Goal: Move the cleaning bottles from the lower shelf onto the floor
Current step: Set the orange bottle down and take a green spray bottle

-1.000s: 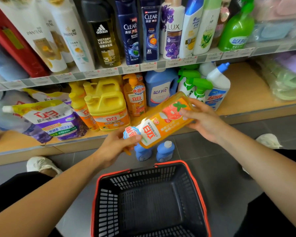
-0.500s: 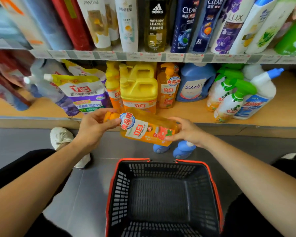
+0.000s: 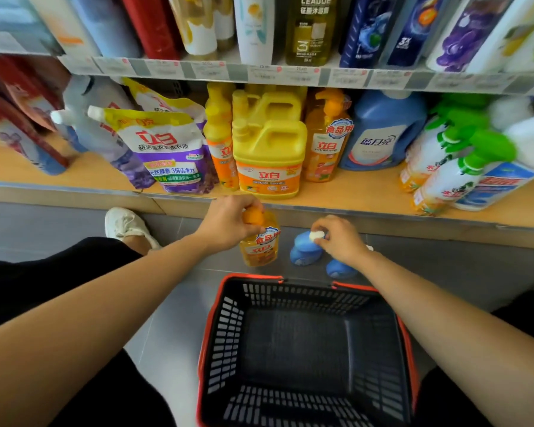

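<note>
A shop aisle: grey tiled floor (image 3: 173,303) in front of a wooden lower shelf (image 3: 352,192) stocked with cleaning products. The left hand (image 3: 228,223) curls its fingers round the top of a clear orange dish-soap bottle (image 3: 261,248), which stands upright with its base on the floor, at 12 o'clock from the black, red-rimmed plastic basket (image 3: 216,318). Half a second ago both hands held this bottle lying sideways in the air. The right hand (image 3: 339,238) has left it and now pinches the white cap of a small rounded blue bottle (image 3: 304,248) on the floor, at 3 o'clock from the orange one. A second blue bottle (image 3: 339,269) is half hidden behind the right wrist. The left hand covers the orange bottle's pump. At 12 o'clock, a yellow handled jug (image 3: 269,149) remains on the shelf. The green-triggered spray bottles (image 3: 450,180) at 2 o'clock are blurred.
</note>
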